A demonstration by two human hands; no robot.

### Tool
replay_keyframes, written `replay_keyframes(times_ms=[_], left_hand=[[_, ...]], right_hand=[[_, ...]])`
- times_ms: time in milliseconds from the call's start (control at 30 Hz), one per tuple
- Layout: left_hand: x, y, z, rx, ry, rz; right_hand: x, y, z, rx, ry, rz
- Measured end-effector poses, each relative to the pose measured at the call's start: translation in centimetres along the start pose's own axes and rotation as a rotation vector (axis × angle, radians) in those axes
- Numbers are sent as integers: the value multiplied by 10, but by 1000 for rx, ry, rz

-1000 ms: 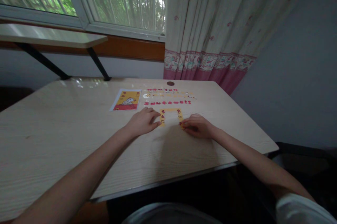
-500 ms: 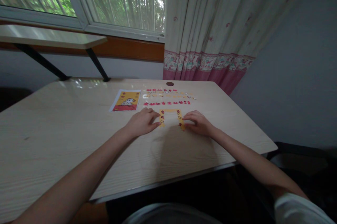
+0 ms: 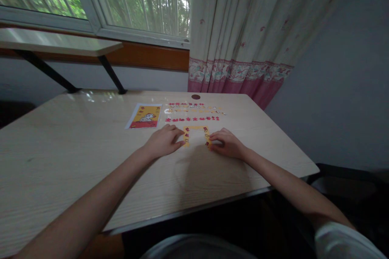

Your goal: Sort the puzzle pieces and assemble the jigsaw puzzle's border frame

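The yellow puzzle border [image 3: 196, 127], printed with small red motifs, lies flat on the counter [image 3: 146, 194] in a three-sided shape, its open side facing the person; plain wood shows inside it. The left hand [image 3: 164, 141] sits against the border's left strip, thumb and forefinger spread, fingertips at its outer edge. The right hand [image 3: 228, 143] is likewise spread, forefinger and thumb apart, fingertips at the outer edge of the right strip; how firmly either hand presses, I cannot tell.

Just beyond the border runs a row of loose red pieces [image 3: 215, 118], leaving a narrow strip of wood between. Farther past the border come yellow and white pieces [image 3: 202, 110], then more red pieces [image 3: 174, 104], and behind those a dark round disc [image 3: 196, 97] close to the counter's far edge. Beyond the border to its left lies the printed picture [image 3: 145, 116], a white animal on yellow and red, well inside the edges.

Between the border and the counter's near edge is a broad stretch of wood, partly shadowed. The left-hand side of the counter reaches farther from the border than the right-hand side. Far beyond the border stand a raised shelf [image 3: 54, 42], left, and a curtain [image 3: 237, 28], right.
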State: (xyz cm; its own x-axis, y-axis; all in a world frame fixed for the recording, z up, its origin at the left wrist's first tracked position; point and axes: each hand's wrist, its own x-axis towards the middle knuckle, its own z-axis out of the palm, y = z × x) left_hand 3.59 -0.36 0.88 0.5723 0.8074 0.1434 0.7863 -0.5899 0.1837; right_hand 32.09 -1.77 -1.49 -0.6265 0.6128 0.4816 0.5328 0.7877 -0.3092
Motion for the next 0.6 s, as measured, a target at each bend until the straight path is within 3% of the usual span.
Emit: replay_keyframes(times_ms=[300, 600], left_hand=[[0, -1, 1, -14, -2, 2], [0, -2, 2, -22, -14, 42]], right_hand=[[6, 6, -2, -81, -61, 95], [14, 16, -1, -128, -218, 178]])
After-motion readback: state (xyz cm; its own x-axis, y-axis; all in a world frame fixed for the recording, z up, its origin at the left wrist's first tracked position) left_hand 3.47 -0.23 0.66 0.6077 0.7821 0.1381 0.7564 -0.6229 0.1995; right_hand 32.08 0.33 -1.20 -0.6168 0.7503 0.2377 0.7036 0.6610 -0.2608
